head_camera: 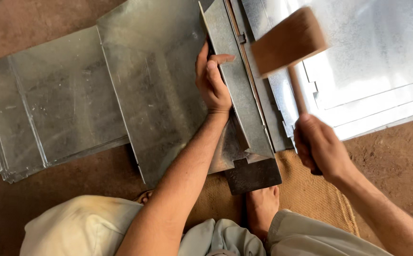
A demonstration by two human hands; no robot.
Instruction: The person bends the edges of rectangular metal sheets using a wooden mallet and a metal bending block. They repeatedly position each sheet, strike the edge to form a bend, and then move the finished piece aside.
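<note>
Sheet metal fills most of the head view: a folded galvanised sheet [159,90] lies across a dark steel bar [254,175] that rests on the earthen floor [391,161], its bent flange standing up along the bar's edge. The left hand [212,83] presses on the sheet just beside that flange, fingers [201,59] curled over the fold and thumb lying along the raised strip, so it grips the metal's edge. The right hand [318,147] is closed tight around the handle of a wooden mallet [288,41], whose blocky head is blurred and hangs above the flange, apart from it. To the left a stack of flat sheets [50,104] lies on the floor, partly under the folded sheet. To the right, more bright sheets [382,61] lie spread out. A bare foot [262,206] rests near the end of the bar on a burlap mat [320,199], between pale trouser legs.
</note>
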